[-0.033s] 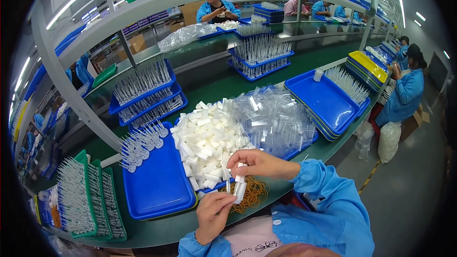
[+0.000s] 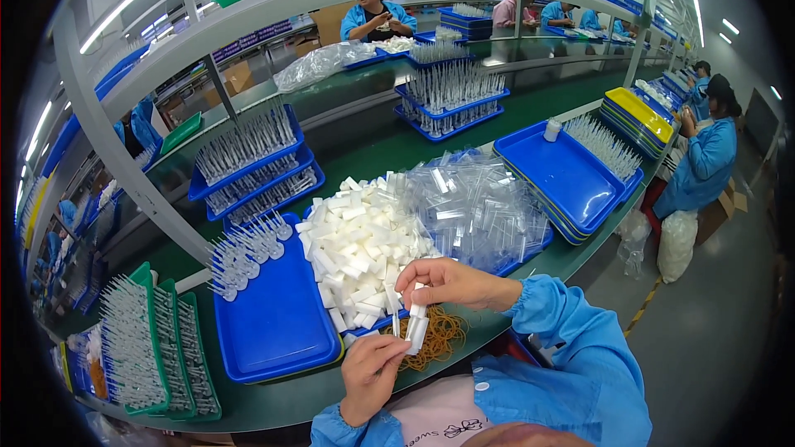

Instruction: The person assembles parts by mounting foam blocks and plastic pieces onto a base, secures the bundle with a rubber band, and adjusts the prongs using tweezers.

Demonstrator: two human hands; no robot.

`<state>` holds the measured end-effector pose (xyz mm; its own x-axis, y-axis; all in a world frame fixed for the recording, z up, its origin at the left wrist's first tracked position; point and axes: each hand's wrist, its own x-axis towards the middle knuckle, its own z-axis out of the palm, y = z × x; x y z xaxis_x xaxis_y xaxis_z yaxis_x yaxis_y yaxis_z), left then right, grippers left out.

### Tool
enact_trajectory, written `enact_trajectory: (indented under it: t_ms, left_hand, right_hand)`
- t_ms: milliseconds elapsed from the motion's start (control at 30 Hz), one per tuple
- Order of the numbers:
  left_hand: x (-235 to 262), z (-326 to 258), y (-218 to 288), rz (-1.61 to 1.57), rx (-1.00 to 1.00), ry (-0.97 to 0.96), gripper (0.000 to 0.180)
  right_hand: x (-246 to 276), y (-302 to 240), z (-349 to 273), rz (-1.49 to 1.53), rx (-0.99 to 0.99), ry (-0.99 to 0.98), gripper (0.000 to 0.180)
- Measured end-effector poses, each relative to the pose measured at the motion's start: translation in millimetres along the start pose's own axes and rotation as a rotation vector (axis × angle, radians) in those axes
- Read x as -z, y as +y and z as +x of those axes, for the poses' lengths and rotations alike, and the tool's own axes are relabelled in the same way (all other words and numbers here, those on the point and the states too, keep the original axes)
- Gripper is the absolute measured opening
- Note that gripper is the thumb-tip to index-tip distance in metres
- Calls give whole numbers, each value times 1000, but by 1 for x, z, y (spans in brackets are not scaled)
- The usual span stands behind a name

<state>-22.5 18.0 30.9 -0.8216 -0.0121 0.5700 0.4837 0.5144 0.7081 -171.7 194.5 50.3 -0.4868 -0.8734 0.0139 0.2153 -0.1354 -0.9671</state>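
My right hand pinches a small white foam-like block between thumb and fingers. Below it, my left hand grips the lower end of a narrow clear plastic sleeve. The block meets the sleeve's upper end; how far it sits inside cannot be made out. Tangled brown rubber bands lie beneath and beside the held pieces. Just beyond my hands is a heap of white blocks, and to its right a pile of clear plastic sleeves.
On the left stands a blue tray with clear-based spiky pieces along its far edge. Green trays of similar pieces flank it. Stacked blue trays stand at the right. A metal post rises behind. A co-worker sits far right.
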Motion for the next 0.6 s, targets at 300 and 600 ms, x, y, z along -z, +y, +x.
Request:
enact_trajectory:
  t_ms: [300,600]
  left_hand:
    - [-6,-6,7,137,-188,-44,31]
    - [-4,-7,1,106,-80,-33,29]
  right_hand:
    - [-10,4,-9,-105,-61,-148,27]
    - [4,0,-15,-625,109,-84,29]
